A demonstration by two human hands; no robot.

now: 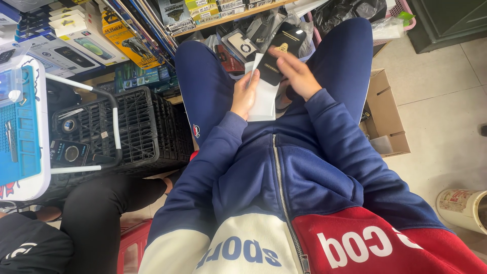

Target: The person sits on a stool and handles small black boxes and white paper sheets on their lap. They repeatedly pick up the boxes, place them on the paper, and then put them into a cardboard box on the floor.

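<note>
Here, both hands meet over the person's lap, between knees clad in blue trousers. The left hand [245,94] is clasped around the left edge of a white sleeve [265,99], a flat paper or card envelope that stands upright with its lower end just above the jacket's zip. The right hand [296,75] lies with fingers spread across a black phone case [276,56] with thin gold trim, pressing it against the sleeve's upper end; whether the case sits partly inside the sleeve or only in front of it cannot be told. Just beyond the hands lies a heap of packaged accessories [238,45] in clear wrappers. To the left, a black plastic crate [127,127] with a white tubular handle stands near the left knee, and beside it, at the picture's left edge, is a blue work mat [20,127] on a white board. To the right, an open cardboard box [385,116] rests on the tiled floor [441,101], well apart from a pale cylindrical container [464,208] at the right edge. Another person's dark-trousered leg [101,213] shows at lower left.
</note>
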